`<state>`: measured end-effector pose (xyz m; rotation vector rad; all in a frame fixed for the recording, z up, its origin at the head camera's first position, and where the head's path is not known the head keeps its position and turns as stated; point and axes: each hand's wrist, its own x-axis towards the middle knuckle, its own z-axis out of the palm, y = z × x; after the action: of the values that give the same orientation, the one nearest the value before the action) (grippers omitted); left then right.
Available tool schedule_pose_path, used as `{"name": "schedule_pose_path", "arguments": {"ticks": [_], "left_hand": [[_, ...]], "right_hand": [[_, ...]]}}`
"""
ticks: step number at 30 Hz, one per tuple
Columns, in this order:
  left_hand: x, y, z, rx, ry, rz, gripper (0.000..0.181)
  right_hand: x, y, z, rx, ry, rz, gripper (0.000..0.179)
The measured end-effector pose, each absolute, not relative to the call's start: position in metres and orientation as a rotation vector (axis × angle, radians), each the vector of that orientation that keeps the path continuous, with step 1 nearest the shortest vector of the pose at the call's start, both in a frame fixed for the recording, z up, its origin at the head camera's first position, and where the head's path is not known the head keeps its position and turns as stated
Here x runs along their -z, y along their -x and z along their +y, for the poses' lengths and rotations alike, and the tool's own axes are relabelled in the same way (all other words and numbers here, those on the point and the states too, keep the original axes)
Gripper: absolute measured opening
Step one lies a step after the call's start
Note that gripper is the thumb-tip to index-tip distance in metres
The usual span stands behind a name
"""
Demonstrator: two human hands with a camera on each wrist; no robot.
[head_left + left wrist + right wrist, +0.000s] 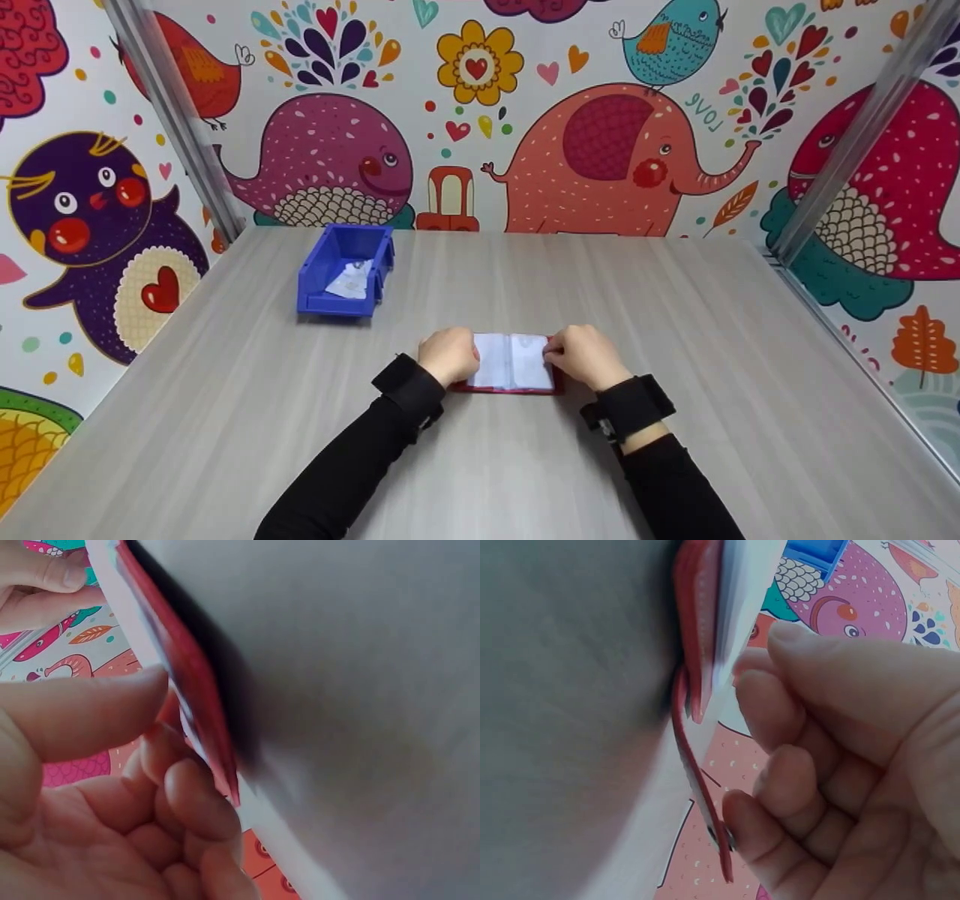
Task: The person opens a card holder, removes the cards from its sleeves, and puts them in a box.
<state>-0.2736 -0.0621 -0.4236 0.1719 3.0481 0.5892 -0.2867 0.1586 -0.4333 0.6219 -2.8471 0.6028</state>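
A red card holder (510, 391) lies spread open on the table, with clear sleeves and whitish pages (491, 360) facing up. My left hand (448, 355) grips its left edge, the thumb on the page side and curled fingers against the red cover (199, 682). At the opposite side my right hand (589, 354) has its thumb and forefinger pinched at the right page's outer edge; how much lies between the fingertips is hidden. A red strap (694, 765) with a metal snap hangs off the cover beside the right hand's lower fingers.
A blue bin (336, 306) stands at the back left of the table, with white papers (351, 280) inside. Light wood-grain tabletop (675, 315) surrounds the hands. Cartoon-printed walls (480, 150) and metal posts (180, 112) border the back and sides.
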Motion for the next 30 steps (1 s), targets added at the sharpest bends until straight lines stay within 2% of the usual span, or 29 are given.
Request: {"name": "schedule_pose_path", "arguments": {"ticks": [9,18,25,30], "left_hand": [[0.4243,0.2748,-0.0613,-0.573,-0.148,3.037,0.008],[0.4256,0.2751,-0.0614,-0.565,-0.152,3.043,0.013],[0.4253,0.2746,-0.0612,-0.568,-0.17,3.042,0.01],[0.4249,0.2733,-0.0613,-0.559,-0.181,3.051,0.007]], "right_hand": [[0.436,0.2907,0.1595,-0.593,-0.63,-2.858,0.005],[0.4356,0.2906,0.1589,-0.549,-0.652,-2.909,0.011],[0.434,0.2898,0.1607,-0.532,-0.706,-2.923,0.005],[0.4324,0.2885,0.1624,-0.555,-0.793,-2.9,0.015]]}}
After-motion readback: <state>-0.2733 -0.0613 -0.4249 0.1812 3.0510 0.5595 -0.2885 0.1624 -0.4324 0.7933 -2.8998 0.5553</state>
